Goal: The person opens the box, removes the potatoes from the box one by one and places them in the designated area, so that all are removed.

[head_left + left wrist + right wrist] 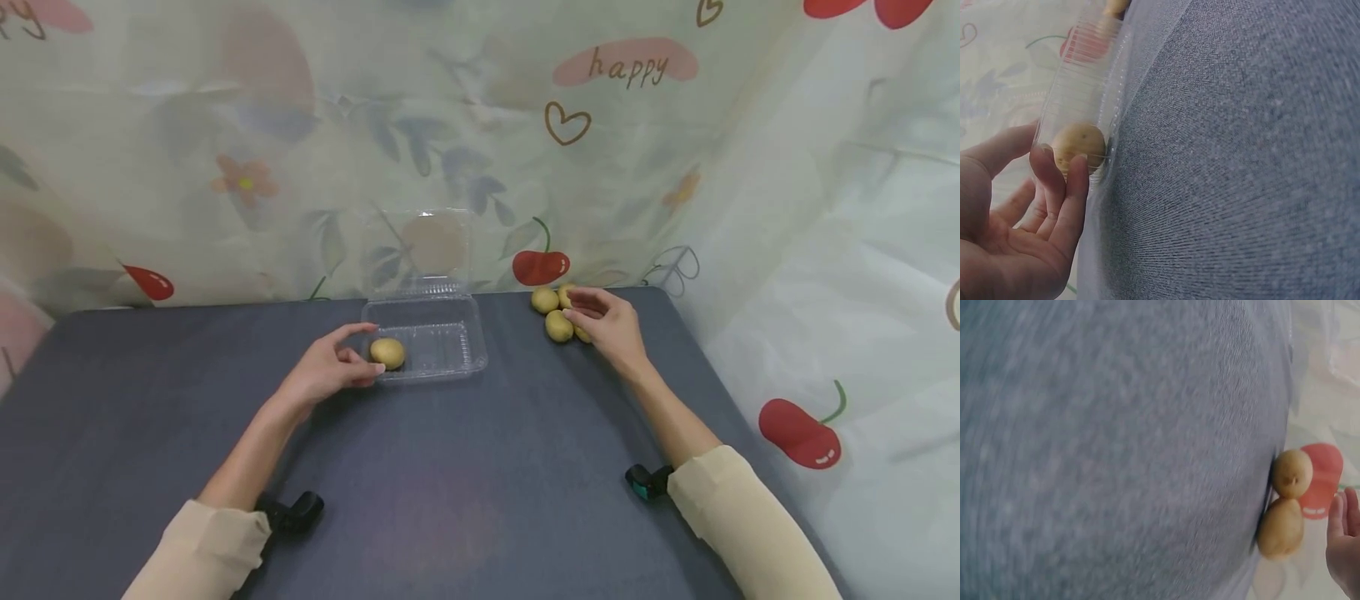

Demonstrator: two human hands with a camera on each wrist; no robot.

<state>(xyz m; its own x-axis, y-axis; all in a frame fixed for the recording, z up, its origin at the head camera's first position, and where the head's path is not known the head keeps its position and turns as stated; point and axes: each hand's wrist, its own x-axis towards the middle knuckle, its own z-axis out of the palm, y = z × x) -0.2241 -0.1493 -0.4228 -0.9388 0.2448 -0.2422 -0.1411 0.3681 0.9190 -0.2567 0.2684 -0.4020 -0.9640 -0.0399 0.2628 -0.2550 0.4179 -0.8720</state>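
Note:
A clear plastic clamshell box (442, 337) sits near the table's back edge, its lid (416, 242) raised behind it. One small yellow potato (387, 353) lies in its left end. My left hand (324, 367) grips that end, thumb at the front corner and forefinger at the back; the left wrist view shows its fingers (1079, 187) against the plastic wall. To the right of the box, several potatoes (558, 326) lie bunched together. My right hand (611, 329) hovers over the bunch, partly hiding some of them. In the right wrist view its fingers (1337, 515) are extended and hold nothing.
The dark grey table (450, 467) ends just behind the box and the potatoes. A printed sheet (465, 142) with cherries and flowers hangs behind it, and another stretch of sheet (847, 292) runs along the right side.

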